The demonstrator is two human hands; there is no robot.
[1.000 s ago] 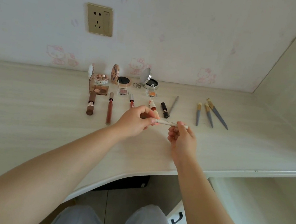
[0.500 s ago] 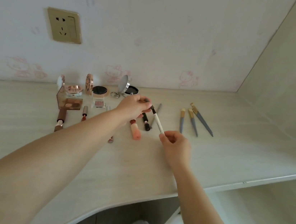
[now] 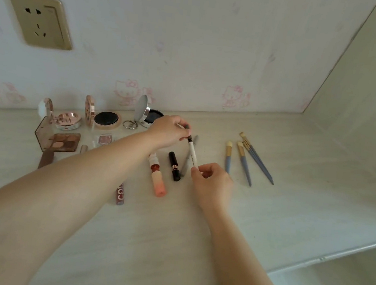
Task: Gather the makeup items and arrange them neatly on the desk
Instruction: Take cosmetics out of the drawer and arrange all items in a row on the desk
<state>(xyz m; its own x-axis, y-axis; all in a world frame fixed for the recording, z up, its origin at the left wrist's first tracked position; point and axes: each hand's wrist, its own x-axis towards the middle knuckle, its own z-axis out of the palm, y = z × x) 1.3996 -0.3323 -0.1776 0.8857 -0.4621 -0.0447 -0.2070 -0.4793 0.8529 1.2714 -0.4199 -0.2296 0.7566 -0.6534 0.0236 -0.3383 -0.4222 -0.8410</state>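
A thin white makeup pencil (image 3: pixel 192 153) is held at both ends: my left hand (image 3: pixel 170 130) pinches its dark far end, my right hand (image 3: pixel 210 181) pinches its near end. It hovers just over a grey pencil (image 3: pixel 188 160) lying on the desk. To the left lie a black lipstick (image 3: pixel 174 169), a peach-capped tube (image 3: pixel 157 177) and a dark red gloss tube (image 3: pixel 120 194) partly under my left forearm. Three blue-handled brushes (image 3: pixel 244 161) lie to the right.
Along the back wall stand an open eyeshadow palette (image 3: pixel 62 141), open round compacts (image 3: pixel 106 119), a silver compact (image 3: pixel 146 114) and a key ring (image 3: pixel 130 124). A wall socket (image 3: pixel 40 21) sits above. The desk's front edge (image 3: pixel 310 260) runs lower right; a side wall closes the right.
The white pencil has turned from lying crosswise between my hands to pointing away from me, and both hands have carried it forward to the row beside the grey pencil. The camera tilted up.
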